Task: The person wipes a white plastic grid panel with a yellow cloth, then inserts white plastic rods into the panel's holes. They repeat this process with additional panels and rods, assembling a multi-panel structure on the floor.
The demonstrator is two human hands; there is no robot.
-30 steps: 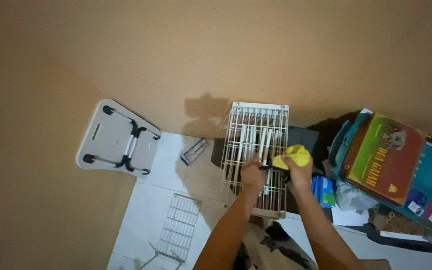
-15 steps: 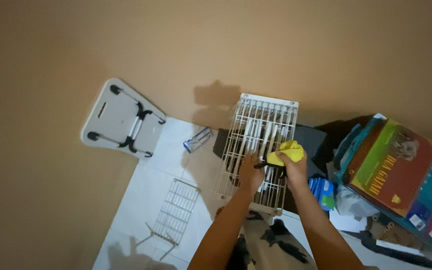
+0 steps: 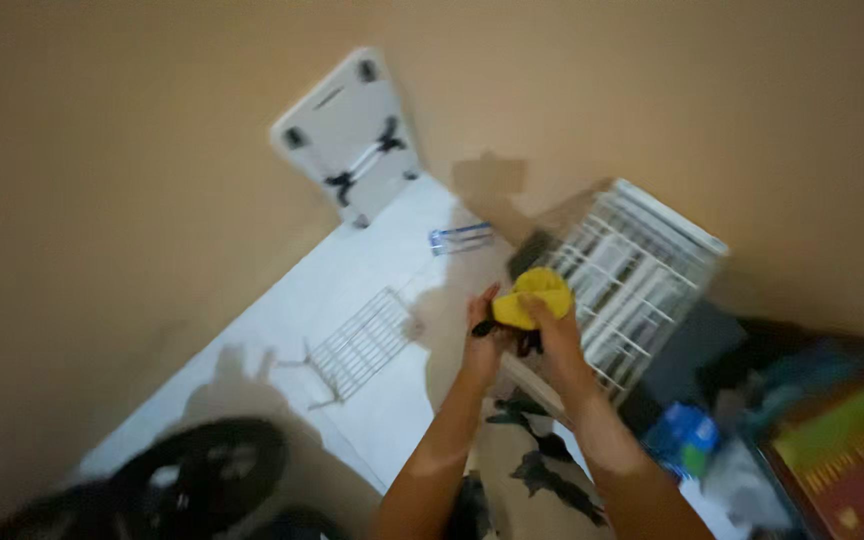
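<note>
Yellow cloth (image 3: pixel 532 295) sits bunched above the white sheet (image 3: pixel 352 300) on the floor, beside the white wire cage (image 3: pixel 642 270). Right hand (image 3: pixel 552 335) grip clenched on it; left hand (image 3: pixel 485 335) touches its edge, grip unclear. Small wire panel (image 3: pixel 362 343) lies nearby.

White wheeled tray (image 3: pixel 350 135) (possibly overturned)

A red, green and yellow printed box (image 3: pixel 842 465) lies at lower right.
</note>
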